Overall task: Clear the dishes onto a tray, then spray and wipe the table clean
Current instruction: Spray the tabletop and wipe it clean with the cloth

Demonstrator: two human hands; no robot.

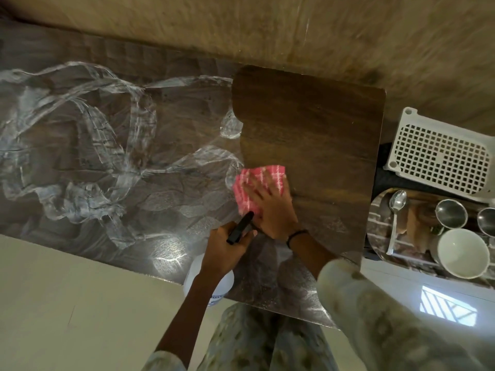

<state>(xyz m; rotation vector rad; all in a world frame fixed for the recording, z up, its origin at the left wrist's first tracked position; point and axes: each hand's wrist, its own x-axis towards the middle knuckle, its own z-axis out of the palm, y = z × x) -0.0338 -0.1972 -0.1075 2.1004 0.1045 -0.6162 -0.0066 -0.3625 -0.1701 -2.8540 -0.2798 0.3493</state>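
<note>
I see a dark brown wood-grain counter [308, 129], its left stretch streaked with whitish smears, and on it a pink cloth [257, 183] checked with white lines. The spray bottle [211, 285] at the near edge is white with a black nozzle. To the right I make out a white grid-patterned rack [439, 153], a silvery tray [375, 223] and a white bowl [462, 253].

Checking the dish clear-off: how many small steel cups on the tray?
2. One steel cup sits right of the spoon on the tray; the other is cut by the frame edge. More may lie out of view.
</note>
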